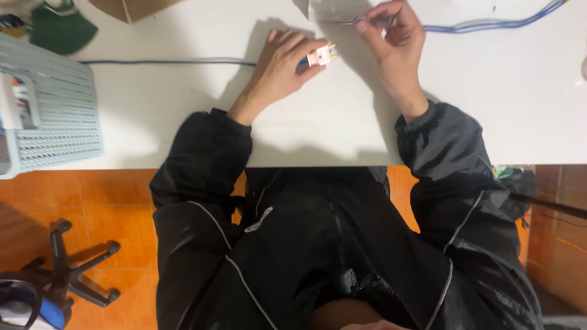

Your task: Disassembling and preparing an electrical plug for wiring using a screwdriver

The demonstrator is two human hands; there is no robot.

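Near the top centre of the frame our left hand [278, 67] pins a small white plug [322, 56] on the white surface [183, 110], fingers closed on it. Our right hand [394, 33] pinches a thin tool [350, 22] just above. We'd best press the plug flat and bring the tip in slowly.

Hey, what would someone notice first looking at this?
Two bare hands work at the far edge of a white table: the left hand pins down a small white plug on a blue cable, and the right hand pinches a thin metal tool. A pale blue perforated basket sits far left.
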